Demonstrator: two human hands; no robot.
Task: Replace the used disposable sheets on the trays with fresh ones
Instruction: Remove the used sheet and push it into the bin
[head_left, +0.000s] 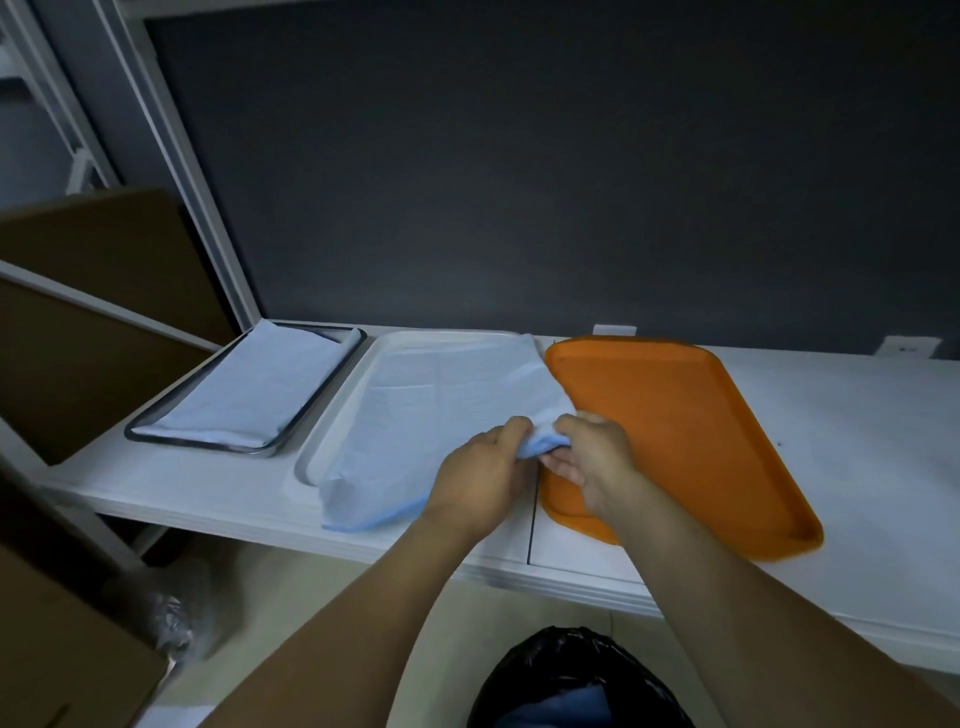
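Stripping stage on the middle tray, judging by the grab. Pinching one bunched-up corner of the blue sheet with both: left hand curled round the wad from 9 o'clock, right hand nipping it from 3 o'clock. Rest of that sheet still spread over the white tray, dead centre of the table, near edge flopped over the rim toward 6 o'clock.

Somewhere early-to-middle overall, at a guess: orange tray at 3 o'clock already bare, metal-rimmed tray at 9 o'clock wearing a second sheet, no telling whether used or fresh.

Tips for doing this bit cleanly: keep gathering inward toward the wad instead of yanking sideways, otherwise probably dragging the light tray along or ripping thin paper. Roll the used side in. Lift straight up once fully balled, then drop toward 6 o'clock into the black bin bag right below. Maybe free one hand to pin the tray rim at any sign of sliding. No stack of fresh sheets spotted anywhere.
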